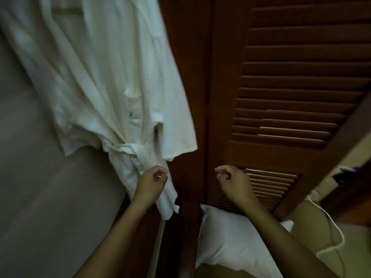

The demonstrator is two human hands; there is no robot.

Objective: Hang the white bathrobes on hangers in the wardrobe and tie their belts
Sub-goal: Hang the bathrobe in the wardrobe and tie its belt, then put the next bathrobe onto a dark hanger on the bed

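Belt tails (pixel 168 205) hang straight below the belt knot (pixel 131 149): left hand (pixel 153 182) curled against them, hold indeterminate; right hand (pixel 232 180), an empty fist, farther right of it.

A dark brown louvred wooden door (pixel 281 97) with horizontal slats stood in dim light. Just left of the door ran a plain wooden upright (pixel 186 77), and farther left a flat grey wall (pixel 30 177). Below the door lay a white pillow (pixel 230 243). To the pillow's right, a white cable (pixel 331 227) looped over an olive-toned surface (pixel 309 233).
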